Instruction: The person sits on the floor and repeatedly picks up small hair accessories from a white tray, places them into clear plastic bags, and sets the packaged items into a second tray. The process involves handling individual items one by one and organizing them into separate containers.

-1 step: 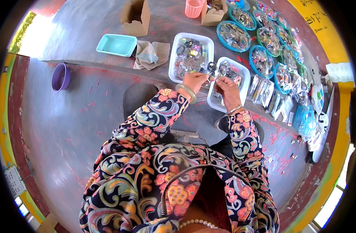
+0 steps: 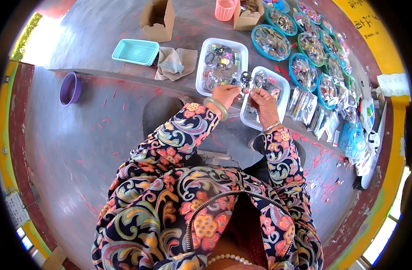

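Observation:
My left hand (image 2: 226,95) and my right hand (image 2: 262,101) meet over the edge of a grey counter, fingertips pinched together on a small dark ring-shaped trinket (image 2: 245,80). Both wrists carry bangles and both sleeves are patterned with flowers. Just beyond the left hand lies a white rectangular tray (image 2: 200,67) filled with several small mixed trinkets. A second white tray (image 2: 285,84) with similar pieces lies under and beyond the right hand. I cannot tell which hand bears the trinket's weight.
On the counter are a teal basket (image 2: 136,51), a folded cloth (image 2: 175,63), a cardboard box (image 2: 158,19), a pink cup-shaped basket (image 2: 225,9) and several round blue-rimmed trays (image 2: 271,41) of trinkets. Clear packets (image 2: 305,105) lie at right. A purple bowl (image 2: 70,88) sits on the floor.

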`<state>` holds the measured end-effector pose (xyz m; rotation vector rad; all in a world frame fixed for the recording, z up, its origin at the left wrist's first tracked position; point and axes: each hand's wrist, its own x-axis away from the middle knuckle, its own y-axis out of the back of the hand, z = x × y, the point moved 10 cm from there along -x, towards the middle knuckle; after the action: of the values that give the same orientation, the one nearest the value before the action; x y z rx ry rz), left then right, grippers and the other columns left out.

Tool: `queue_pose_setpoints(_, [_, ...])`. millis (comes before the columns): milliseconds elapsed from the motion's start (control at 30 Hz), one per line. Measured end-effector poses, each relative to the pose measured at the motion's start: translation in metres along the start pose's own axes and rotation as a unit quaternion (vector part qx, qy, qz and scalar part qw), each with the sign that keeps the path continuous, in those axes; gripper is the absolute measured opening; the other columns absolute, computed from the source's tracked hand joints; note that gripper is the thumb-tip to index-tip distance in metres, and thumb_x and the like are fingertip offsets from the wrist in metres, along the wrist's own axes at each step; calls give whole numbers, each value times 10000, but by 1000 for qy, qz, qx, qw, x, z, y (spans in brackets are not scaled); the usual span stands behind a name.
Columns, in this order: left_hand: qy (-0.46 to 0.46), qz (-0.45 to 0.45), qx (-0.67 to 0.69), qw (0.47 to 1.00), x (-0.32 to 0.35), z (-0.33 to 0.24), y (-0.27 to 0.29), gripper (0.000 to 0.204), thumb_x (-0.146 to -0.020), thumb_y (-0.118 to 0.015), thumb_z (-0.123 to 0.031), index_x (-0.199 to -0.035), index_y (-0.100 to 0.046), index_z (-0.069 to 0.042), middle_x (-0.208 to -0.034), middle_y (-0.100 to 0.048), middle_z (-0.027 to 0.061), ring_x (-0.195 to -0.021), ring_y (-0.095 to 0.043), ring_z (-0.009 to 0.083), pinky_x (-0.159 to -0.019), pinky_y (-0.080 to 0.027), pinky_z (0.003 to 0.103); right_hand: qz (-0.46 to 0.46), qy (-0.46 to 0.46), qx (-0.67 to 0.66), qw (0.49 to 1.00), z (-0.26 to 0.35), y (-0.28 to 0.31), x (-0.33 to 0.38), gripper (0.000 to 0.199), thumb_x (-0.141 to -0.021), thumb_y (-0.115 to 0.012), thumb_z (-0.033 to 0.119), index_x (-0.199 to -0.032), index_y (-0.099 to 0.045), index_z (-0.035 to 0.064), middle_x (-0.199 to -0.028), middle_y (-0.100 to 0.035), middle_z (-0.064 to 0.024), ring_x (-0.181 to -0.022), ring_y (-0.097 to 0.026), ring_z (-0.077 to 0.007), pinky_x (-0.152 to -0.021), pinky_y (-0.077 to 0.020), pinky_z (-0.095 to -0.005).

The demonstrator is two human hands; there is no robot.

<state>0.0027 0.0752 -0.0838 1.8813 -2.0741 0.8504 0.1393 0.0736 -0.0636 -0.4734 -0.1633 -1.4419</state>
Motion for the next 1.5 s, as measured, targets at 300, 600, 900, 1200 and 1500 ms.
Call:
queue_pose_setpoints(300, [-277,-76,-114,951,42,-44,-1,237,-794,-506,-59,-1024,-542,-13,-842,-592,60,-741,-546,99,-635,-438,225,-17,-26,25,999,-25,-5,-46,138,-806,-550,167,-830,-566,32,-758,-591,-27,-664,-552,-105,-616,-421,-217])
queue_pose_setpoints(600, [-310,-24,-134,941,53,-52,-20,172,-789,-491,-14,-947,-557,3,-839,-597,99,-745,-572,145,-663,-444,251,-58,-10,106,993,-34,-11,-131,130,-776,-564,144,-808,-597,22,-701,-603,-48,-599,-569,-121,-537,-439,-235])
queue_pose_setpoints(900, [-259,-10,-144,955,42,-40,-25,162,-800,-492,-30,-940,-562,13,-840,-603,86,-749,-563,120,-668,-443,245,-122,-92,216,964,-76,30,-151,178,-749,-583,165,-848,-592,18,-742,-617,-45,-631,-591,-113,-481,-417,-222])
queue_pose_setpoints(1200, [-138,-5,15,990,10,-12,-13,162,-790,-489,-39,-908,-596,-9,-755,-614,51,-638,-541,80,-557,-426,205,-117,-42,108,986,-3,117,-84,170,-796,-570,185,-862,-575,29,-745,-584,-28,-612,-540,-83,-478,-394,-179])
queue_pose_setpoints(1500, [-81,-35,187,978,-15,-37,28,152,-812,-485,-70,-919,-575,-10,-765,-606,78,-636,-550,138,-543,-438,235,-311,31,-69,947,-15,234,-2,173,-797,-562,188,-885,-580,40,-744,-599,-41,-629,-546,-112,-532,-398,-224])
